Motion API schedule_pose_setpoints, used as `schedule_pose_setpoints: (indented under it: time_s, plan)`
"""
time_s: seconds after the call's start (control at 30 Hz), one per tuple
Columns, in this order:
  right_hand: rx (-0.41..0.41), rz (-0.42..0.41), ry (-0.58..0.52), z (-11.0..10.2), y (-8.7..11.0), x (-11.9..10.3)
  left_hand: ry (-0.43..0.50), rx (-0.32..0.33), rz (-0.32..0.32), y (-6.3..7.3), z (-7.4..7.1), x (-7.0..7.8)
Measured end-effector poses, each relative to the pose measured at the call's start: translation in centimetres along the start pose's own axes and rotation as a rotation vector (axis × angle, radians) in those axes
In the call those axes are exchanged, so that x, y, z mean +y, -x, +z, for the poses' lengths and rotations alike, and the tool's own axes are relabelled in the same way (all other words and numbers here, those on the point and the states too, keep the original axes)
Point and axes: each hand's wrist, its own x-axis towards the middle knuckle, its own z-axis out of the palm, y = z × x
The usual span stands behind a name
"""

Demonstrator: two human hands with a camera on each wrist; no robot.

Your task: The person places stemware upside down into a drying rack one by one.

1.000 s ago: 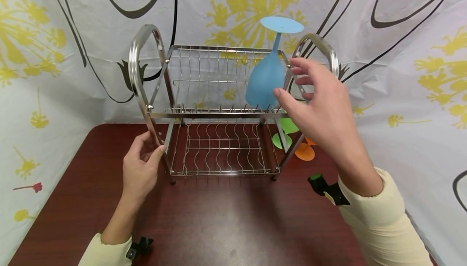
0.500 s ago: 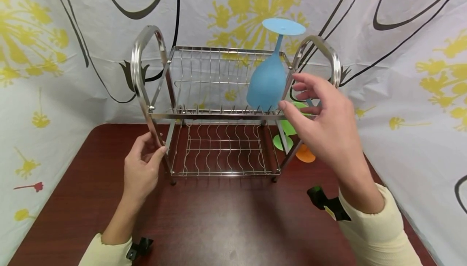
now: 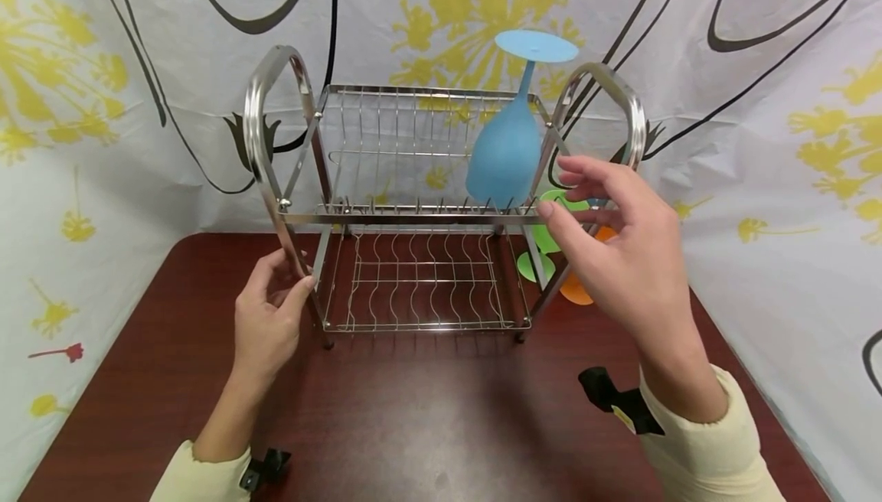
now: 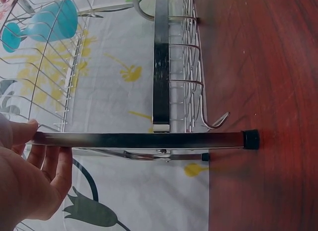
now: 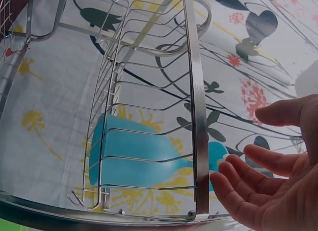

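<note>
A two-tier chrome dish rack [image 3: 413, 219] stands on the table. Upside down on its upper tier, at the right end, is a blue plastic goblet [image 3: 506, 150], leaning slightly with its round foot up. My left hand [image 3: 269, 318] pinches the rack's front left leg between thumb and fingers; the left wrist view shows the same grip on the leg [image 4: 139, 140]. My right hand [image 3: 630, 249] holds nothing, its fingers loosely bent and apart, just right of the goblet and in front of the rack's right side. In the right wrist view the goblet [image 5: 134, 156] shows behind the wires.
Behind the rack's right side, partly hidden by my right hand, are a green goblet [image 3: 536, 266] and an orange one [image 3: 577, 290]. The lower tier [image 3: 427, 280] has wavy wires. A patterned white cloth [image 3: 172, 142] hangs around the dark red table [image 3: 413, 410].
My right hand has moved down and a little to the right, away from the blue goblet. The goblet stays put on the rack, and my left hand keeps its hold on the leg.
</note>
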Motion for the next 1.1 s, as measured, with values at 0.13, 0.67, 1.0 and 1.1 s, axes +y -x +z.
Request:
schedule_pose_setpoints:
  time_s: [0.13, 0.67, 1.0, 1.1]
  plan:
    - [0.007, -0.001, -0.031, 0.1, 0.4, 0.3, 0.000, -0.003, -0.001, 0.0, 0.0, 0.1]
    - [0.032, 0.055, -0.164, 0.9, 2.1, 1.8, -0.013, -0.011, -0.015, -0.1, -0.1, -0.1]
    - [-0.004, 0.051, -0.140, 1.3, 2.9, 3.0, -0.001, -0.009, -0.023, -0.2, -0.1, -0.3]
    - [-0.011, 0.049, -0.116, 1.3, 3.0, 3.3, 0.000, -0.009, -0.019, -0.2, -0.1, -0.3]
